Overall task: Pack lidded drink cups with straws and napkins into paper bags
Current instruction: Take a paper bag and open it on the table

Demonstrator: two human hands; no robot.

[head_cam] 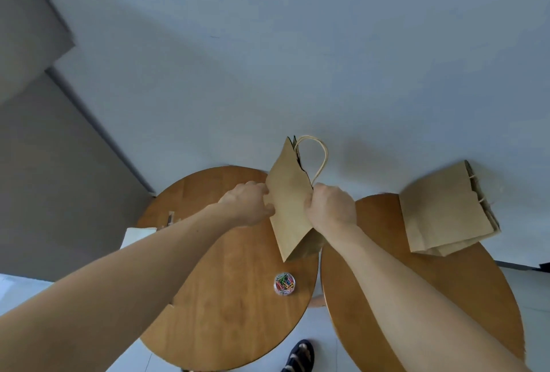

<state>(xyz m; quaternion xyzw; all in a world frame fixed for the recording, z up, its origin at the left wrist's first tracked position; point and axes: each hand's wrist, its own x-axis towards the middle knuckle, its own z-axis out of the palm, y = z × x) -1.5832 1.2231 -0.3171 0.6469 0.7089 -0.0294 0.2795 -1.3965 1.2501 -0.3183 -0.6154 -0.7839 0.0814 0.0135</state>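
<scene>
One paper bag [290, 208], flat, held upright over the left table [232, 306] at its right edge. Left hand [247, 203] grip pinches the bag's left edge; right hand [330, 208] grip curls round its right edge. One stack of flat bags [443, 214] on the right table [446, 297], count unreadable. One tub of coloured paperclips [284, 283] on the left table. Two round wooden tables side by side; pale wall [297, 44].

blocked: clip tub [284, 283], bag stack [446, 211] | free: left table [226, 297] beside tub
</scene>
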